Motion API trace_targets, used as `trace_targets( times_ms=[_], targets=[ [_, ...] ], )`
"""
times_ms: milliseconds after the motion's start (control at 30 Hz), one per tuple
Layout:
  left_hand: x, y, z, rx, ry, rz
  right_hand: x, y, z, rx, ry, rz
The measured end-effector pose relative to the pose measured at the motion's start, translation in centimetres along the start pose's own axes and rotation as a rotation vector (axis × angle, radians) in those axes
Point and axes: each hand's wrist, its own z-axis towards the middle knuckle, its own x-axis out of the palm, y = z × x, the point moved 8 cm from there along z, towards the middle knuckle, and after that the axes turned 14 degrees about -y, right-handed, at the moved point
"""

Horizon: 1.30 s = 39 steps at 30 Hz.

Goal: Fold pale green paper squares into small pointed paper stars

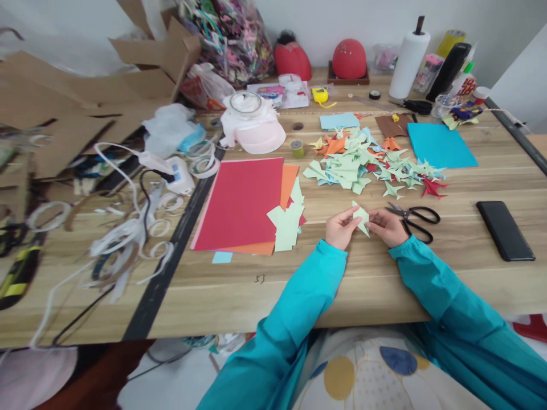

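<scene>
Between my two hands is a pale green folded paper (361, 218), a narrow pointed shape held just above the table. My left hand (341, 226) pinches its left side between thumb and fingers. On the other side, my right hand (388, 226) grips the lower right edge with closed fingertips. Black-handled scissors (421, 216) lie beside my right hand, their blades pointing toward it. Beyond my hands spreads a pile of folded paper pieces (354, 156), mostly pale green, with some orange, blue and red. Cut pale green paper pieces (287, 225) lie to the left.
Red paper sheets (243, 199) over orange ones lie left of my hands. A blue sheet (442, 145) is at the back right, a black phone (505, 230) at the right. Cables and white strips (123, 239) clutter the left. A paper towel roll (409, 65) stands at the back.
</scene>
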Motion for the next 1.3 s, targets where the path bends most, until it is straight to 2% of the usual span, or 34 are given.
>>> trace_targets(
  times_ms=[167, 333, 533, 700, 1000, 1167, 1300],
  targets=[
    [0.0, 0.5, 0.2, -0.066, 0.000, -0.078, 0.1, 0.0, -0.2, -0.024, 0.028, 0.055],
    [0.1, -0.5, 0.1, 0.028, 0.012, -0.050, 0.5, -0.4, -0.4, -0.025, 0.080, -0.054],
    [0.4, -0.4, 0.0, 0.060, 0.057, -0.039, 0.8, -0.4, -0.7, -0.105, 0.155, -0.222],
    [0.2, -0.5, 0.1, 0.111, 0.028, 0.019, 1.0, 0.0, -0.9, -0.192, 0.167, -0.290],
    [0.5, -1.0, -0.2, 0.106, 0.059, -0.006, 1.5, 1.0, -1.2, -0.301, 0.188, -0.417],
    [-0.1, -1.2, 0.0, 0.139, -0.007, 0.037, 1.4, 0.7, -1.2, -0.234, 0.172, -0.431],
    [-0.3, -0.6, 0.3, 0.098, -0.042, 0.001, 1.0, 0.3, -1.1, -0.185, 0.142, -0.421]
  ],
)
